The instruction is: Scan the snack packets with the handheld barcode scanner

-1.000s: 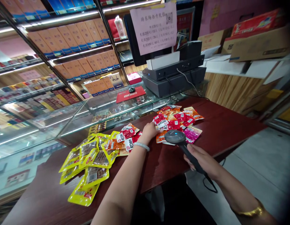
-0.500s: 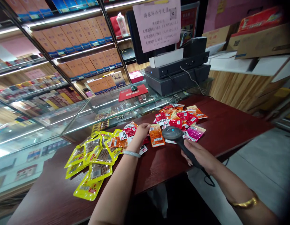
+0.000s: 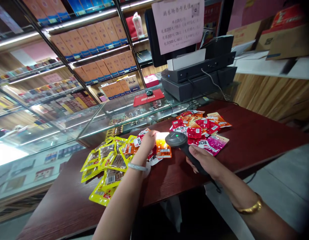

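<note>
My left hand (image 3: 149,140) pinches the upper left edge of an orange snack packet (image 3: 164,149), whose top is lit brightly. My right hand (image 3: 203,159) is wrapped round the handle of a black barcode scanner (image 3: 178,140). A green light shows on the scanner's head, which faces the packet from close by on the right. Yellow snack packets (image 3: 110,178) lie in a pile left of my left arm, with an orange one (image 3: 129,148) on their right side. Beyond the scanner spreads a heap of red packets (image 3: 194,132), with a magenta packet (image 3: 218,143) at its near edge.
The dark red tabletop (image 3: 259,140) meets a glass display counter (image 3: 124,116) behind. On that counter are a red mat (image 3: 154,96) with a mouse, and a black cash drawer (image 3: 199,86) below a monitor. Cardboard boxes (image 3: 291,41) stand at the right.
The scanner has come closer to the orange packet; its light went from blue to green, and a bright glow now falls on the packet. The whole view has shifted slightly.
</note>
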### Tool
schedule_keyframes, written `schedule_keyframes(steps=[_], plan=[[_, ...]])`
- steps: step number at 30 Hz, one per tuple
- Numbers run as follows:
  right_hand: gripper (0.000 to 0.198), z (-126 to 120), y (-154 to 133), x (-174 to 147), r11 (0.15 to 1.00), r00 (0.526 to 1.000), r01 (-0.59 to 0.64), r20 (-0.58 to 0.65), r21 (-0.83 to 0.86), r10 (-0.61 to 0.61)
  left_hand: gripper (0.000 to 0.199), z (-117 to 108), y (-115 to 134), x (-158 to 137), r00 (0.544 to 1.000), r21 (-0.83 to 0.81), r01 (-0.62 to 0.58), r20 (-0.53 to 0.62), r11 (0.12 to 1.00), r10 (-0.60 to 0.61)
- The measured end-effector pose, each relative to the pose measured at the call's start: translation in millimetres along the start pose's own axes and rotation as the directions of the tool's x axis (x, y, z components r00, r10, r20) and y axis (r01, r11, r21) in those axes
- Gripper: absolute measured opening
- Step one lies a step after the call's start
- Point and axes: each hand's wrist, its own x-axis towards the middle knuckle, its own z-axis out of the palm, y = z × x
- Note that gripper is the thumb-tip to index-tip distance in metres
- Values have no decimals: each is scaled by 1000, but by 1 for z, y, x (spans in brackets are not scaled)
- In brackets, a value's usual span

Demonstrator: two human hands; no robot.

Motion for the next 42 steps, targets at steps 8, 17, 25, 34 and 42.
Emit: schedule_keyframes(steps=[8,17,25,34,42], plan=[[53,-32,5,-9,994,981,-59,-178,92,75,38,3,20,37,997,278,-35,-63,960,55],[57,-51,9,-18,990,961,-92,-252,109,117,80,79,76,90,984,334,45,149,942,-100],[57,-55,-3,-8,994,969,-26,-242,108,52,48,73,59,70,986,115,-39,168,993,20],[55,-39,-15,14,996,964,38,-267,82,-15,45,61,45,22,986,121,-96,150,988,78],[55,-39,-7,2,991,972,1,-232,130,30,49,-19,-1,9,994,435,56,60,899,-91]])
